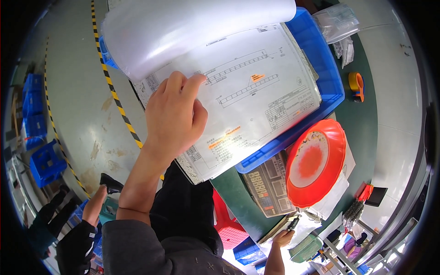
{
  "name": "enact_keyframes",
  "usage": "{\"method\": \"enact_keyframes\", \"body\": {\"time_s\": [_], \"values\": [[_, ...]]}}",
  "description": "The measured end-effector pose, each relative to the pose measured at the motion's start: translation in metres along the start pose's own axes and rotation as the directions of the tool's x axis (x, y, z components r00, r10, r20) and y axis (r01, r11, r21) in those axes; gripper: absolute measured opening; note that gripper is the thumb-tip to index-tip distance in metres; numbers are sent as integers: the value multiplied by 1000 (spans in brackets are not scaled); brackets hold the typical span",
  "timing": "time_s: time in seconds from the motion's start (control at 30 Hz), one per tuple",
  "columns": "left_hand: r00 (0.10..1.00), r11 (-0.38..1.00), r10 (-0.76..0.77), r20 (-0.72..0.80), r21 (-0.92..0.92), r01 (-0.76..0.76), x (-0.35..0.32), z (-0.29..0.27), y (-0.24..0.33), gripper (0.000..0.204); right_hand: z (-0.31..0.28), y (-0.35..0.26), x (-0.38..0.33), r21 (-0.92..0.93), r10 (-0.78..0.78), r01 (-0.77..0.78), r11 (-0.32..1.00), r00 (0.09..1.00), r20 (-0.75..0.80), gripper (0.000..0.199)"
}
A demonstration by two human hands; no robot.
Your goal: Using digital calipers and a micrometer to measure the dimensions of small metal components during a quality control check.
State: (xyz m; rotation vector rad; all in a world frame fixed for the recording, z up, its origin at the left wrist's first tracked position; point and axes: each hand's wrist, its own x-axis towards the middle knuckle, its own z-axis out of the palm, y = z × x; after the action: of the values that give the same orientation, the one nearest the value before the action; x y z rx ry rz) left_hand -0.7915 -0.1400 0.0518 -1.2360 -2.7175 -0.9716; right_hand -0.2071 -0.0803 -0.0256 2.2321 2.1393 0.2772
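My left hand [176,112] lies over a large printed technical drawing [256,117] in a clear sleeve. Its index finger points at the left end of the upper ladder-like figure, the thumb is apart from it, and nothing is held. Above the hand, a sleeve sheet [197,32] is curled back from the page. At the lower right, my right hand [284,237] has its fingers closed round a small black item [293,223] whose kind I cannot make out. Beneath that hand are loose papers [305,228] near the table edge.
The drawing rests on a blue plastic bin [337,87]. A red-rimmed dish [339,172] sits on a digital scale [261,190] on the green table [366,117]. Yellow-orange tape [356,86] and a brush [355,208] lie right. A red stool [229,224] stands below. Other people's legs [89,224] show left.
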Motion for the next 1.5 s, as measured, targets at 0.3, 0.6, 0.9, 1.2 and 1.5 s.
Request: {"method": "enact_keyframes", "body": {"time_s": [0.3, 0.6, 0.9, 1.2, 1.5], "values": [[996, 999, 42, -81, -16, -44, 2, 2, -1, 32, 0, -1, 0, 8, 31, -31, 999, 999, 11, 36], [999, 997, -13, -44, -76, 10, 2, 2, 1, 29, -6, -5, -1, 14, 23, -23, 1000, 1000, 14, 31], [998, 998, -27, -51, -50, 24, -2, -1, 4, 28, -6, -9, -2, 15, 17, -18, 1000, 999, 35, 27], [990, 989, 123, 74, -97, -116, -23, -11, 15, 25, -5, -7, -3, 13, 12, -12, 1000, 1000, 28, 27], [986, 987, 119, 120, -119, -105, -31, -10, 17, 25, -10, -13, -3, 33, 35, -36, 999, 998, 47, 25]]}}
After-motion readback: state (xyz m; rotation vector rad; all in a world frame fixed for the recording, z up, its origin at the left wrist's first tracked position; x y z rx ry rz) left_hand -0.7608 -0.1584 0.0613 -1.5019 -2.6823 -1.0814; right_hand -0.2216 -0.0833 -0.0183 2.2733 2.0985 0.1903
